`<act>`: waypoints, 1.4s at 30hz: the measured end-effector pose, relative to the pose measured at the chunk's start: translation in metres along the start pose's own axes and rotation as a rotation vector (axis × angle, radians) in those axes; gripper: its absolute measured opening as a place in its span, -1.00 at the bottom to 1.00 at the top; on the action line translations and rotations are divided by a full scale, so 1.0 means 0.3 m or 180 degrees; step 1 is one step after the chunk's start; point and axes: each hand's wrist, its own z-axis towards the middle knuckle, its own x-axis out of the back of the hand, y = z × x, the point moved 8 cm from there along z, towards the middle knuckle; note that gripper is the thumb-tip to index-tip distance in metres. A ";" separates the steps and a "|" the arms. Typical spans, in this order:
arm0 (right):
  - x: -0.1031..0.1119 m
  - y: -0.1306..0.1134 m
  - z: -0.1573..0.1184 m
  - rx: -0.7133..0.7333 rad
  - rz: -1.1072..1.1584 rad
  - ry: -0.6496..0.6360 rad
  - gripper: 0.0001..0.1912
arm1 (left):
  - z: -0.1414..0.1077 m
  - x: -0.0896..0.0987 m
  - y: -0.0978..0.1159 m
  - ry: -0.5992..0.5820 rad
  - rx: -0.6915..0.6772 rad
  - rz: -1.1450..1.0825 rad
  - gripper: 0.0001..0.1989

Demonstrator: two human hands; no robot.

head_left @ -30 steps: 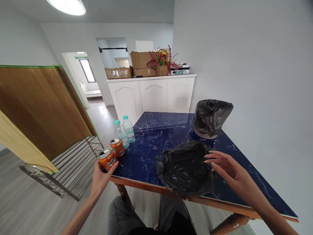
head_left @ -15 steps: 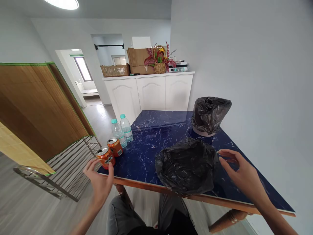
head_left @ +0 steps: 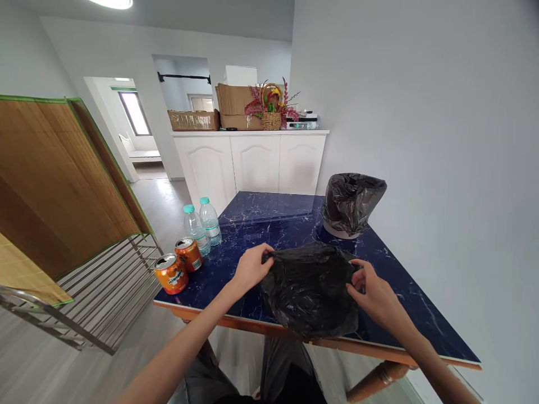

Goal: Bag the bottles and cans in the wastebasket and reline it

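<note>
A black plastic bag (head_left: 314,292) with a wide mouth lies at the front of the blue marbled table (head_left: 256,224), partly over its front edge. My left hand (head_left: 254,265) pinches the bag's rim at its far left corner. On the opposite side, my right hand (head_left: 370,289) has its thumb and fingers closed round the bag's right edge. Left of my hands, an orange soda can (head_left: 171,275) and a second orange can (head_left: 189,255) stand upright with their tops opened. Behind them are two clear bottles, a nearer water bottle (head_left: 196,227) and a farther water bottle (head_left: 210,220), with teal caps.
A bin lined with a black bag (head_left: 353,205) stands at the table's back right, by the wall. Beyond the table is a white cabinet (head_left: 256,165) bearing cardboard boxes (head_left: 238,106) and a flower basket (head_left: 272,120). A metal rack (head_left: 105,286) stands on the left floor.
My left hand has moved right from beside the cans to the bag's left rim and closed on it. My right hand has come inward onto the bag's right edge. The cans stay standing.
</note>
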 end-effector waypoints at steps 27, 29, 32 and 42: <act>0.179 0.231 -0.098 -0.0085 0.0048 0.0063 -0.50 | -0.502 0.270 0.170 -0.1328 -0.1139 0.0658 -0.71; 0.220 0.140 -0.123 0.0030 -0.0147 0.0423 -0.44 | -0.460 0.291 0.196 -0.1247 -0.1103 -0.0038 -0.58; 0.206 -0.062 -0.127 0.0337 -0.0138 0.0488 -0.50 | -0.281 0.370 0.152 0.0047 -0.0829 -0.0627 -0.59; -0.310 -0.166 0.050 0.0723 -0.0669 -0.1353 -0.20 | 0.022 -0.233 -0.030 -0.1296 -0.1397 0.0914 -0.53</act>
